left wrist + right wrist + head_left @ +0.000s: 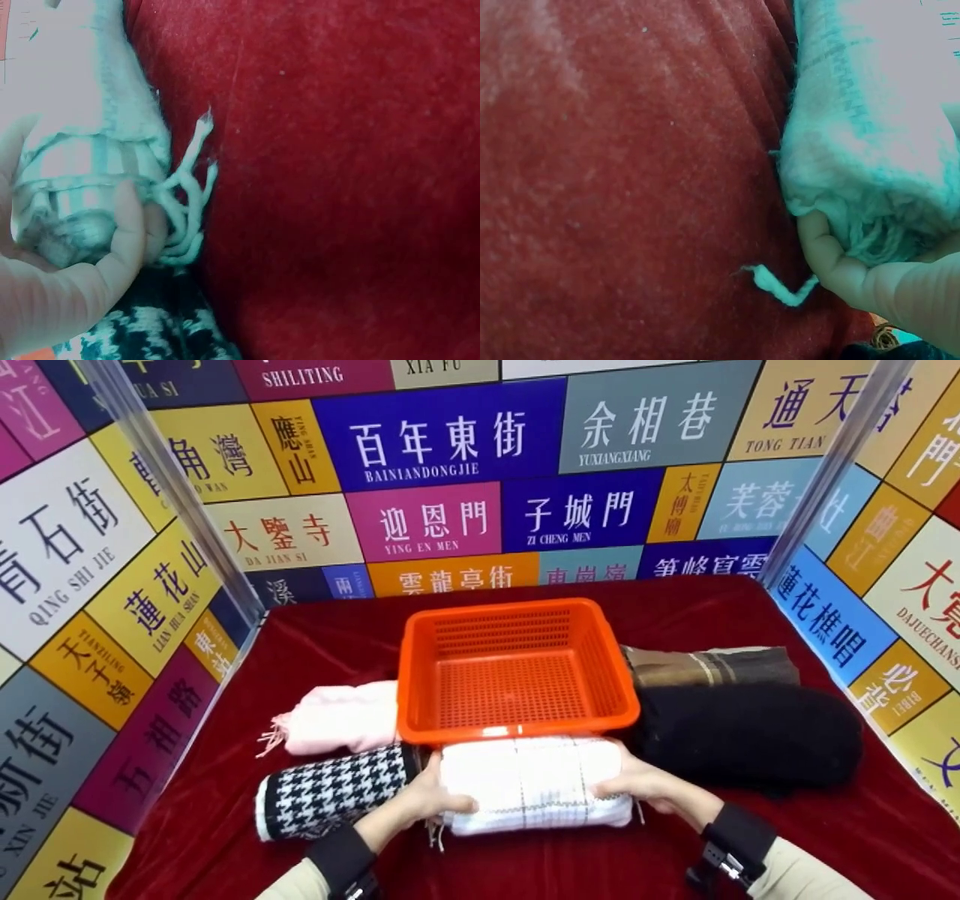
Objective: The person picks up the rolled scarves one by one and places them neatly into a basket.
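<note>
- The white checked cloth roll (536, 784) lies crosswise in front of the orange basket (510, 690), outside it, close below its near rim; whether the two touch cannot be told.
- The left hand (429, 795) grips the roll's left end, its thumb on top and its fingers curled round the end, where fringe (191, 187) hangs out.
- The right hand (637, 780) grips the other end the same way, thumb over the top, with one pale strand (780, 289) trailing beside its fingers.
- The basket stands upright in the middle of the desk (450, 877), open at the top, showing its slotted walls and gridded floor.
- To the basket's left lies a pink fringed roll (349, 716), and nearer the person a black-and-white houndstooth roll (337, 791), just beside the left hand.
- To its right lie a brown striped roll (720, 666) and, in front of that, a thick black roll (750, 735).
- Dark red velvet (300, 637) covers the desk.
</note>
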`<state>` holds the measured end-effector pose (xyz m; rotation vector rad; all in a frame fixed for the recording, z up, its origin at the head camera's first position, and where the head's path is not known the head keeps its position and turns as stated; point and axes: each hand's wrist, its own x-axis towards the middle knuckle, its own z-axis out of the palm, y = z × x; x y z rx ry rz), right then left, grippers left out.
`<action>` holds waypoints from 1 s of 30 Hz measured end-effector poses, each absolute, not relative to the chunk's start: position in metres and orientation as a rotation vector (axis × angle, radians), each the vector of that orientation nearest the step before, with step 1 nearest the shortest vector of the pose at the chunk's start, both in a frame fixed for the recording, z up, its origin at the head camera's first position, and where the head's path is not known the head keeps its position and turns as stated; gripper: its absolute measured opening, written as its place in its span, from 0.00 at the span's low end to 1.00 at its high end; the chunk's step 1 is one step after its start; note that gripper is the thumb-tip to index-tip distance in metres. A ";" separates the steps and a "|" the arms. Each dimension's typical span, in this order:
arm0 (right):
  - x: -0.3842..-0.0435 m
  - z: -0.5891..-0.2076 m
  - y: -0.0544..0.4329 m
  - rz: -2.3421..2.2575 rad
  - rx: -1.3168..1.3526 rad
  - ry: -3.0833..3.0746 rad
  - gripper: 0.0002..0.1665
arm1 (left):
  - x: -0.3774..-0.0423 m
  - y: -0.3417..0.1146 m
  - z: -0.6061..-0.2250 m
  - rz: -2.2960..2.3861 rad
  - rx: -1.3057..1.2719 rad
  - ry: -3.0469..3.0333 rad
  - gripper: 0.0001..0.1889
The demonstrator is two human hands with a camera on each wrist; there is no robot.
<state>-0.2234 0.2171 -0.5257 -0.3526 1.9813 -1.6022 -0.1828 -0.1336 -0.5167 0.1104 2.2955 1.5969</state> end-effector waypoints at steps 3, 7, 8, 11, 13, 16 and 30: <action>-0.223 -0.523 0.217 -1.612 -0.358 1.977 0.58 | -0.183 -0.133 -0.518 1.625 0.146 2.307 0.51; -0.220 -0.519 0.218 -1.614 -0.384 1.967 0.59 | -0.181 -0.133 -0.515 1.634 0.164 2.315 0.50; -0.219 -0.517 0.218 -1.610 -0.379 1.969 0.59 | -0.180 -0.133 -0.514 1.632 0.168 2.318 0.50; -0.214 -0.511 0.219 -1.598 -0.349 1.979 0.58 | -0.175 -0.135 -0.511 1.632 0.183 2.316 0.50; -0.210 -0.506 0.220 -1.586 -0.321 1.992 0.58 | -0.173 -0.137 -0.509 1.633 0.195 2.305 0.51; -0.204 -0.497 0.220 -1.579 -0.313 1.999 0.58 | -0.170 -0.140 -0.505 1.652 0.222 2.279 0.52; -0.180 -0.448 0.227 -1.567 -0.409 2.119 0.56 | -0.152 -0.141 -0.463 1.776 0.294 2.185 0.52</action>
